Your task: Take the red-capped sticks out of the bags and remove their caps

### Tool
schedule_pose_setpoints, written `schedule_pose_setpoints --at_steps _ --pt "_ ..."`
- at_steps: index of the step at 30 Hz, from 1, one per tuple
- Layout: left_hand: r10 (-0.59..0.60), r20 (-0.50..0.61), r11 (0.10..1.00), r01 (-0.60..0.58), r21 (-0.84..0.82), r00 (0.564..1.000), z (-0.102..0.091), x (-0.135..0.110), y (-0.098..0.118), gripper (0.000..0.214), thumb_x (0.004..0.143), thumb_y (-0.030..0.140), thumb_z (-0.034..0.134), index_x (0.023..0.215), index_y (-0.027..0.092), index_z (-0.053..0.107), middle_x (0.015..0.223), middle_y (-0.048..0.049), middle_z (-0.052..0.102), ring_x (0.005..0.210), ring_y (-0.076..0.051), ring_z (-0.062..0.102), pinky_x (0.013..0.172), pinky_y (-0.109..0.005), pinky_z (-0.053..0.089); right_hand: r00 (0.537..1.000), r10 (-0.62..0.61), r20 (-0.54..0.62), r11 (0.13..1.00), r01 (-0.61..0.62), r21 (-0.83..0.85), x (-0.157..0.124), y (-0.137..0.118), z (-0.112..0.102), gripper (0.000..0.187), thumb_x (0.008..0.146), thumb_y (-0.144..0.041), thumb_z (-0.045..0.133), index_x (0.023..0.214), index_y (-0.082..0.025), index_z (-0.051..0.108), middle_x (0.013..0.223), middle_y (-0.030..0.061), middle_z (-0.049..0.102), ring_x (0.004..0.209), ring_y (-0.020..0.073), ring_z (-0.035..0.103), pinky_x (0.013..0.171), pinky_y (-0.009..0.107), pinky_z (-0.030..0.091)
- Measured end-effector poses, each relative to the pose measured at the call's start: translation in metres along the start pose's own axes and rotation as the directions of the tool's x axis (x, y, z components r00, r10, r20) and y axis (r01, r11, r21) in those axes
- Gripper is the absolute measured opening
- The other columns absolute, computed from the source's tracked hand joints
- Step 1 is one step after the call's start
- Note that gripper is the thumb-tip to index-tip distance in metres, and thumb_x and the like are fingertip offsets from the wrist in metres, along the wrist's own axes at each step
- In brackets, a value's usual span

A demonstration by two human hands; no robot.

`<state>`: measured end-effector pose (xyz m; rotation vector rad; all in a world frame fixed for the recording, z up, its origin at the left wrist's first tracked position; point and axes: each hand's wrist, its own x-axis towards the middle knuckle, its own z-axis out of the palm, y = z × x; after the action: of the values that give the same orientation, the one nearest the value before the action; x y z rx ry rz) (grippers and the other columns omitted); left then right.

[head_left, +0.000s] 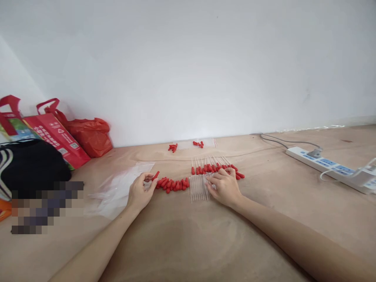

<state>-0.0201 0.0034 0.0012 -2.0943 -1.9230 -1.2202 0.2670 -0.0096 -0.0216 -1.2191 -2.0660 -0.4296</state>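
My left hand (141, 192) is closed, pinching a red rubber bulb (156, 175) between thumb and fingers at the left end of a row of loose red rubber bulbs (173, 184). My right hand (225, 187) is over the right part of a row of thin clear glass tubes (199, 188), its fingers bent and apart. Whether its fingertips touch a tube is hard to see. Just behind lie several droppers (207, 167), clear tubes with red bulbs fitted on their near ends. The right hand partly covers the droppers and tubes.
Small piles of red bulbs (173, 147) lie near the wall, some on a clear plastic bag (210, 143). More clear bags (123, 184) lie left. A white power strip (331, 166) with cables is at right. Red bags (91, 135) and a black cloth item (35, 164) stand far left.
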Motion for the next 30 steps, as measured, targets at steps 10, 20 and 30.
schedule_pose_setpoints --at_steps 10,20,30 --pt "-0.023 0.067 0.999 0.021 0.025 0.997 -0.004 0.0 0.0 0.031 0.074 0.045 0.042 0.078 0.019 0.059 0.078 -0.0042 0.066 0.074 -0.02 0.06 0.067 -0.029 0.046 0.99 0.006 0.141 0.997 -0.017 0.077 0.0 -0.004 -0.008 0.04 0.075 -0.056 0.048 0.084 -0.021 0.066 0.074 0.0033 0.058 0.075 0.0164 0.044 0.076 0.037 0.021" --pt "0.099 0.025 0.993 -0.1 0.063 0.995 -0.008 0.016 0.014 0.03 0.076 0.04 0.041 0.078 0.018 0.061 0.083 -0.0057 0.064 0.082 -0.021 0.057 0.078 -0.034 0.043 0.998 0.07 -0.002 0.994 -0.069 0.086 -0.013 0.02 -0.021 0.029 0.08 -0.045 0.048 0.083 -0.023 0.067 0.069 0.0022 0.06 0.071 0.0146 0.047 0.077 0.035 0.023" --pt "-0.158 0.528 0.949 -0.02 0.316 0.834 0.065 0.06 0.096 0.035 0.069 0.051 0.051 0.062 0.019 0.064 0.074 -0.0091 0.067 0.086 -0.027 0.06 0.076 -0.036 0.041 0.985 0.146 -0.091 0.988 -0.14 0.072 -0.031 0.046 -0.031 0.027 0.082 -0.035 0.048 0.065 -0.024 0.067 0.06 0.0 0.059 0.062 0.0117 0.047 0.075 0.032 0.024"
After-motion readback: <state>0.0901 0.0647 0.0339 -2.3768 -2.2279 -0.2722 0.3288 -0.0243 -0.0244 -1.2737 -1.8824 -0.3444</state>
